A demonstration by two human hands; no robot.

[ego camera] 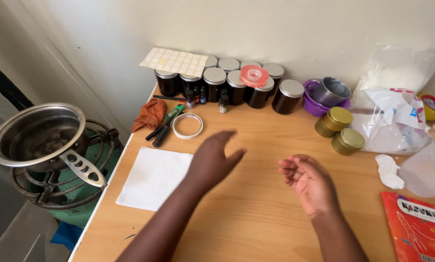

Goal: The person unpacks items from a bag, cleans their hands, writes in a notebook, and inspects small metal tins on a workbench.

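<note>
Dark jars (237, 85) with silver lids line the wall, a sticker sheet (174, 61) lying on top of some. Steel pot (38, 136) sits on a burner (57, 187) off the table's left edge. Gold tins (340, 128) cluster right, red booklet (418, 228) in the corner.

Table (256, 213): light wood, orange-tan grain. Napkin (152, 177): white, fine woven texture. Jars (227, 85): dark brown, near black, silver lids. Tape roll (254, 75) on jars: pink-red, translucent. Tape ring (187, 125) on table: white. Sticker sheet (174, 61): cream squares in grid. Cloth (150, 114): rust orange. Tins (340, 128): gold. Bowl (312, 103): purple, holding steel-grey cup (330, 90). Book (418, 228): red cover, white label. Pot (35, 136): silver metal, darkened inside. Gas cylinder (101, 167) under black burner ring: green. Wall (295, 29): off-white.
</note>
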